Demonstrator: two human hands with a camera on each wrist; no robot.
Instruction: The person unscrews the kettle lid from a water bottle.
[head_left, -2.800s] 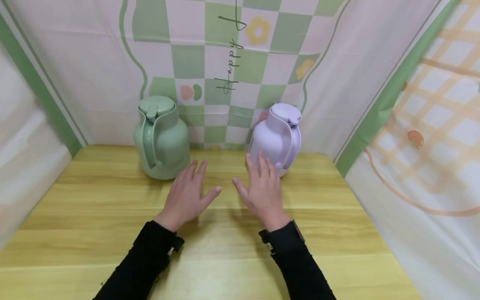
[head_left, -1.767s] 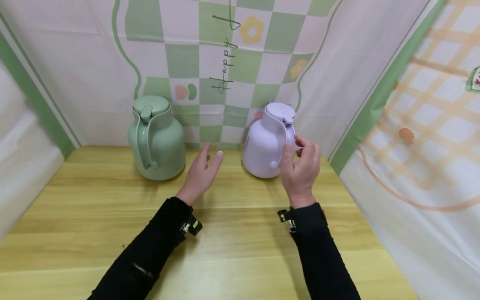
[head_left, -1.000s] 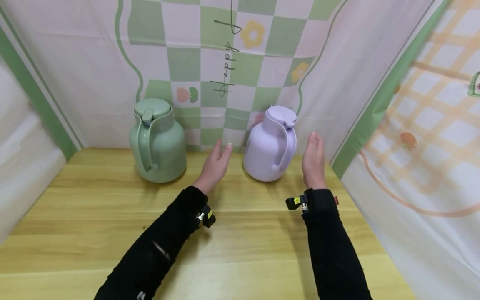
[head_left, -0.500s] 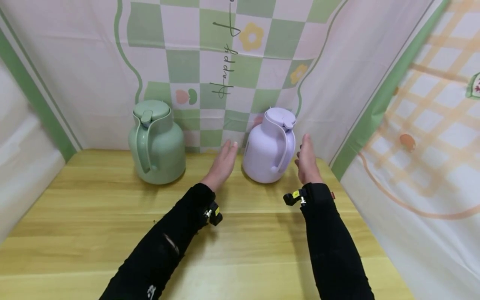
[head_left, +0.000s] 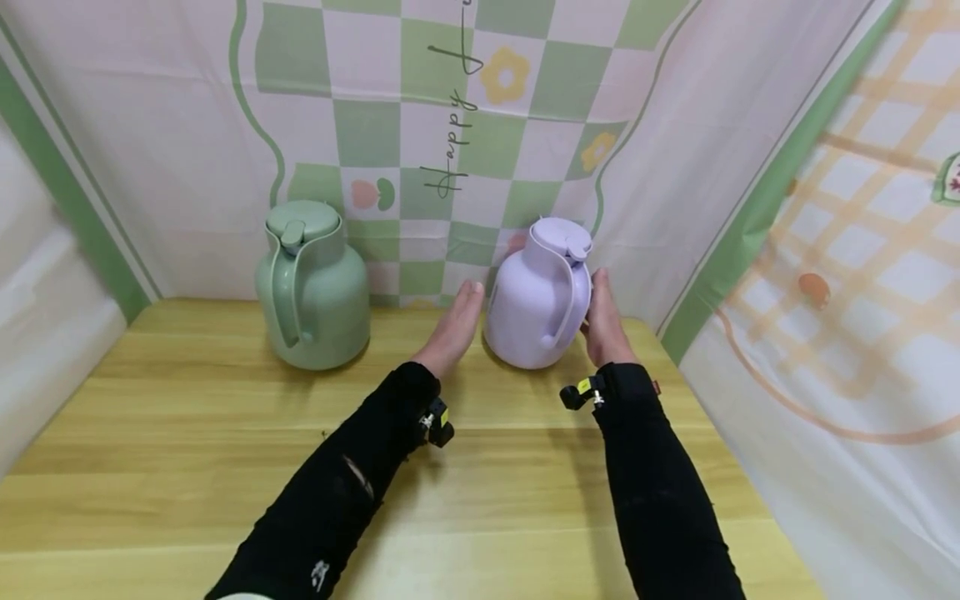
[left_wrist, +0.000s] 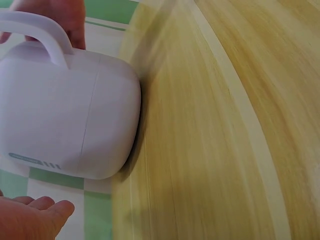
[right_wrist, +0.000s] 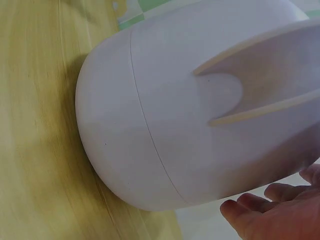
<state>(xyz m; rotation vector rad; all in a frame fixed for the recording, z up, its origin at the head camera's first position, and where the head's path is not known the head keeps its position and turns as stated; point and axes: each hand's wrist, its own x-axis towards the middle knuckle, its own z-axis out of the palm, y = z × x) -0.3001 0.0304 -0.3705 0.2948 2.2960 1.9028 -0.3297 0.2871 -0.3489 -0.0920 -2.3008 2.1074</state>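
Note:
A lilac thermos jug (head_left: 531, 308) stands upright at the back right of the wooden table, its handle turned toward the front right. My left hand (head_left: 454, 329) is held on edge just left of it, fingers straight; in the left wrist view a gap shows between those fingertips (left_wrist: 62, 209) and the jug's wall. On the other side my right hand (head_left: 606, 323) stands with extended fingers close beside the handle, partly behind the jug. In the right wrist view its fingers (right_wrist: 250, 205) lie right along the jug's side.
A green thermos jug (head_left: 315, 292) of similar shape stands at the back left of the table (head_left: 187, 450). Behind both hangs a checked green and white cloth (head_left: 367, 133), and more cloth (head_left: 847, 333) closes off the right side.
My left hand has moved right, away from the green jug toward the lilac one. My right hand went from the lilac jug's front to its right side, then closer in. Both jugs have stayed put.

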